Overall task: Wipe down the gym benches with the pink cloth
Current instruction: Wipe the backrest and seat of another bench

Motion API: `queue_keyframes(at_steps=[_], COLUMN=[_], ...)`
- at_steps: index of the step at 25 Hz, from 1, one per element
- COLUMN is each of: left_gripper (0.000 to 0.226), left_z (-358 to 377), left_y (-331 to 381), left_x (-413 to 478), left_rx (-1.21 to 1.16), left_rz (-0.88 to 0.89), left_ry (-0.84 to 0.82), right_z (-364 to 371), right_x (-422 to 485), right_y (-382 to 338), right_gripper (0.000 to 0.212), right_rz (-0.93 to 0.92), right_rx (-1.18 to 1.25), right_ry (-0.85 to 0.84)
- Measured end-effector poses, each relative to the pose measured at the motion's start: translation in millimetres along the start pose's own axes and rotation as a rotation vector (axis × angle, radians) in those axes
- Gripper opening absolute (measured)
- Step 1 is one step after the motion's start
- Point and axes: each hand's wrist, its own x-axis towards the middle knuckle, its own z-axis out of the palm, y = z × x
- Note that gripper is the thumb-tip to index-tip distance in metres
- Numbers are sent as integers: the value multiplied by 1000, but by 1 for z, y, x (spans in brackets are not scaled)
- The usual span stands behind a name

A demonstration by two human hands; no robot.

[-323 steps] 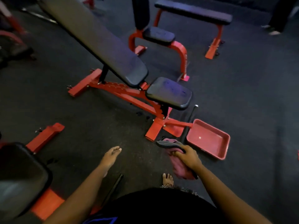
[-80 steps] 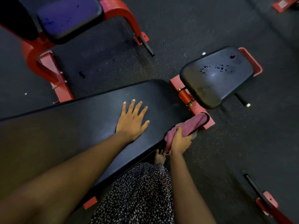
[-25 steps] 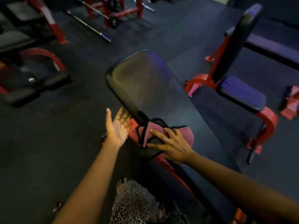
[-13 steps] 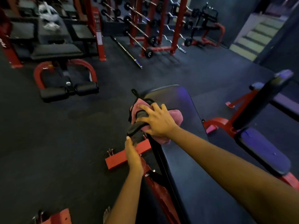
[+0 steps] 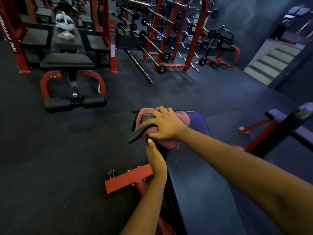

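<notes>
Pink cloth (image 5: 183,117), bunched with a dark flat strip (image 5: 142,128), lies at the far end of the black padded bench (image 5: 199,184) under the right hand (image 5: 166,124), whose fingers curl over it. The left hand (image 5: 155,160), fingers straight, rests along the bench's left edge, fingertips just below the cloth.

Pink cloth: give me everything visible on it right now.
The pink cloth looks like soft fabric, bunched at the far end of the black bench pad. The right hand covers its middle, fingers curved over it; only pink edges show. A dark flat strip crosses its left side under those fingers; unclear what it is. The left hand has a fingertip at its near edge.
</notes>
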Motion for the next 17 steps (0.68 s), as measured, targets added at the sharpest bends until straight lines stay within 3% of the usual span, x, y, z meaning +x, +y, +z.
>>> queue_keyframes(at_steps=[2, 5, 12, 15, 17], left_gripper=[101, 68, 67, 66, 69], left_z=[7, 11, 3, 4, 16], left_y=[-1, -1, 29, 30, 20], left_x=[-4, -5, -26, -49, -48], left_rx=[76, 203, 457, 648, 860], left_rz=[86, 134, 132, 525, 777], left_ry=[52, 92, -87, -153, -317], right_z=[3, 5, 20, 21, 25], right_x=[8, 12, -3, -10, -18], right_y=[13, 40, 92, 106, 116], right_gripper=[76, 81, 56, 53, 53], right_rz=[152, 292, 448, 483, 521], right_rx=[138, 223, 233, 246, 287], right_ry=[13, 11, -19, -4, 9])
